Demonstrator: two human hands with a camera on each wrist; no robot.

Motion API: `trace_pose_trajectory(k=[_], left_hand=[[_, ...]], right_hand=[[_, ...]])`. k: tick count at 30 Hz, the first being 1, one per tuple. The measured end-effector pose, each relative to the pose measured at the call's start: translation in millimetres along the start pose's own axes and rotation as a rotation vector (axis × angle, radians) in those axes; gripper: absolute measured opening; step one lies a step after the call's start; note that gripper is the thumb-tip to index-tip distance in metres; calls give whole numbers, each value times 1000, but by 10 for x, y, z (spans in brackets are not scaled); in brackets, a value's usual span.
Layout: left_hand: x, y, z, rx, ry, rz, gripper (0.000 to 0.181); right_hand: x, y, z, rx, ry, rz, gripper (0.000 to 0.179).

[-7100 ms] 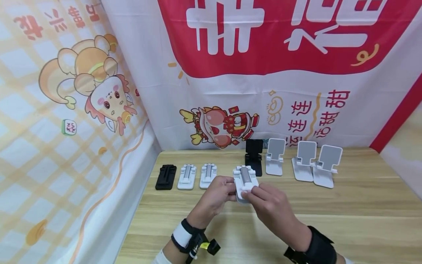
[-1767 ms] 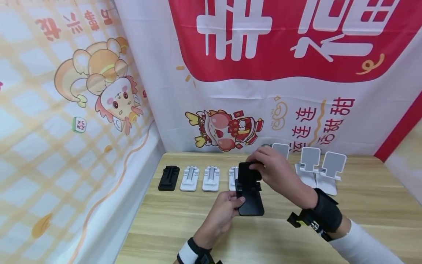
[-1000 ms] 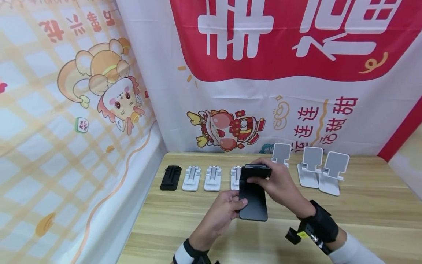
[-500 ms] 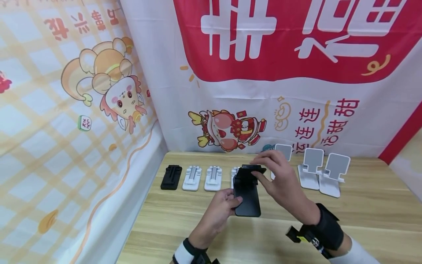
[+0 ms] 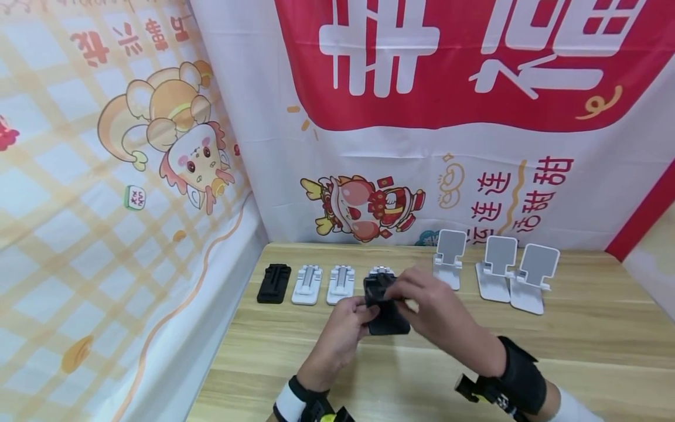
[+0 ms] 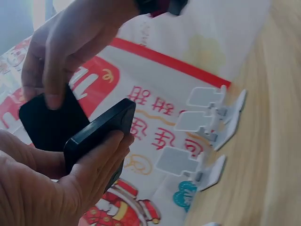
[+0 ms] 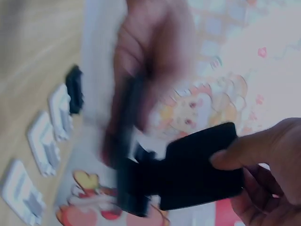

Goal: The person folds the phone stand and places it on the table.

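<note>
Above the table, both hands hold a black folding phone stand (image 5: 390, 321). My left hand (image 5: 341, 331) grips the base at its left edge, thumb on top. With thumb and fingers, my right hand (image 5: 440, 310) pinches the phone plate (image 7: 202, 167), which stands at an angle to the base on its hinge in the right wrist view. The left wrist view shows the base (image 6: 101, 134) lying along the left fingers. Just behind the held stand, a folded white phone stand (image 5: 381, 271) is mostly hidden.
Left of the hands, a folded black stand (image 5: 274, 283) and two folded white stands (image 5: 307, 285) lie in a row on the wooden table (image 5: 253, 363). Three unfolded white stands (image 5: 450, 258) stand at the back right, before a printed cloth (image 5: 369, 146).
Earlier, both hands held a white stand, which now lies in the folded row. The black stand has left the back row, and its plate has been tilting on the hinge under my right hand.
</note>
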State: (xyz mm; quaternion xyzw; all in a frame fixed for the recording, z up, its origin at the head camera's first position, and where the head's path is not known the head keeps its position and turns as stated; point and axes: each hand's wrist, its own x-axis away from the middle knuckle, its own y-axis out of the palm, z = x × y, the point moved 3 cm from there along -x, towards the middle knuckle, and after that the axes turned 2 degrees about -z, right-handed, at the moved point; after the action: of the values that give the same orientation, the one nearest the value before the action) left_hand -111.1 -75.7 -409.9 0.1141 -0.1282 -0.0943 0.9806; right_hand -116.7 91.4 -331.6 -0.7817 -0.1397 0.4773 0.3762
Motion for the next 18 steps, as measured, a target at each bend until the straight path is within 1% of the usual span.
trace_pose_trajectory(k=[2, 4, 5, 7, 12, 13, 15, 17, 18], left_hand=[[17, -39, 71, -11, 42, 26, 39], [40, -73, 135, -23, 71, 47, 39], [48, -89, 158, -34, 76, 54, 39], [58, -106, 191, -49, 83, 56, 40], [69, -114, 218, -25, 90, 38, 41], [73, -115, 219, -22, 91, 39, 41], [83, -117, 212, -13, 80, 42, 41], [88, -115, 194, -11, 62, 40, 41], [89, -110, 184, -12, 57, 40, 41]], right_hand=[[58, 117, -65, 3, -17, -46, 24], [109, 205, -118, 8, -22, -71, 24], [128, 232, -137, 12, -19, -73, 24], [150, 254, -143, -10, 13, -63, 25], [162, 230, -45, -180, 100, -30, 13], [158, 225, -3, -205, 132, -24, 12], [154, 224, 103, -257, 251, -28, 20], [156, 238, 225, -342, 412, -65, 33], [163, 251, 286, -407, 508, -92, 39]])
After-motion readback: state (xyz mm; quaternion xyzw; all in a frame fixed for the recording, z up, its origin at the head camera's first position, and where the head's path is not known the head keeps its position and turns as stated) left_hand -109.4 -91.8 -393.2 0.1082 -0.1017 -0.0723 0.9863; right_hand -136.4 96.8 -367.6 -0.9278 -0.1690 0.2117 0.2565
